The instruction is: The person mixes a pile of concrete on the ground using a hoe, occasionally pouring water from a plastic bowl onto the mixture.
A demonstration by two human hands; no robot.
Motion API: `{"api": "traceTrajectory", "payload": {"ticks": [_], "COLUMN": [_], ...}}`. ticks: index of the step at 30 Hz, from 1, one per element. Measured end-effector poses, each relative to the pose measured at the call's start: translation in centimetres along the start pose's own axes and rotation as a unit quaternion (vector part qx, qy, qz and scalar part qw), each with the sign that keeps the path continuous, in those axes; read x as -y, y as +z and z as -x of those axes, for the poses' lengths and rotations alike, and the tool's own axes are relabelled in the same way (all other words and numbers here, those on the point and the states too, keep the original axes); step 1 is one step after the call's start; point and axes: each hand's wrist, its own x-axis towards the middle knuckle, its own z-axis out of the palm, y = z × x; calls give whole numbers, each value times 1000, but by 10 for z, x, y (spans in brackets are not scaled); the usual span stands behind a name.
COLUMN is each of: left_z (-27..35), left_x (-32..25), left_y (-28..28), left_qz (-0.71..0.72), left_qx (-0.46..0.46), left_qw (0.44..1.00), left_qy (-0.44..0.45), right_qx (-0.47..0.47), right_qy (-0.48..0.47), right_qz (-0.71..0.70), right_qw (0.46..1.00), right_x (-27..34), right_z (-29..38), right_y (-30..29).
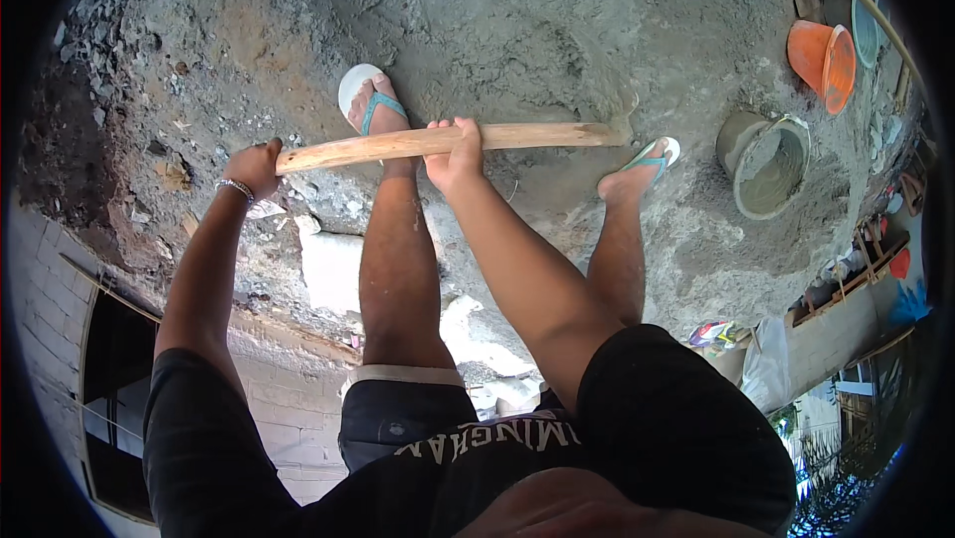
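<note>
A long, slightly curved wooden handle (537, 135) lies across the view in front of my shins. My left hand (255, 169), with a bracelet at the wrist, closes around its left end. Near the middle, my right hand (456, 154) grips it with the thumb over the top. The far right end reaches the wet grey mortar (522, 53) near my right foot; whether a tool head is fixed there cannot be made out. My feet, in flip-flops with teal straps, stand apart on either side of the handle's right half.
A mortar-coated bucket (772, 165) holding grey mix stands at the right. Beyond it are an orange bucket (809, 57) and a teal bucket (865, 31). Rubble (112, 31) covers the left ground. A white sack (332, 269) lies by my left leg, before a block wall (287, 404).
</note>
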Motion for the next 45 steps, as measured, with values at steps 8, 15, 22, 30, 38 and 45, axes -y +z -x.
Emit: {"api": "traceTrajectory", "payload": {"ticks": [8, 15, 22, 30, 38, 45], "left_z": [-81, -95, -35, 18, -92, -125], "left_x": [-127, -163, -14, 87, -76, -153], "left_y": [-8, -41, -50, -73, -80, -85], "left_qz": [65, 103, -4, -128, -59, -42], "left_qx": [-147, -28, 40, -76, -111, -104], "left_qw": [980, 986, 999, 989, 988, 980], "left_qy": [121, 130, -8, 2, 92, 163], "right_qx": [76, -94, -108, 111, 87, 31], "right_qy": [-150, -175, -55, 79, -54, -100], "right_qz": [112, 180, 105, -14, 25, 86], "right_qw": [979, 963, 987, 991, 994, 991], "right_x": [169, 190, 11, -47, 125, 198], "right_z": [-3, -33, -31, 39, -9, -35], "right_y": [2, 17, 40, 23, 8, -20]}}
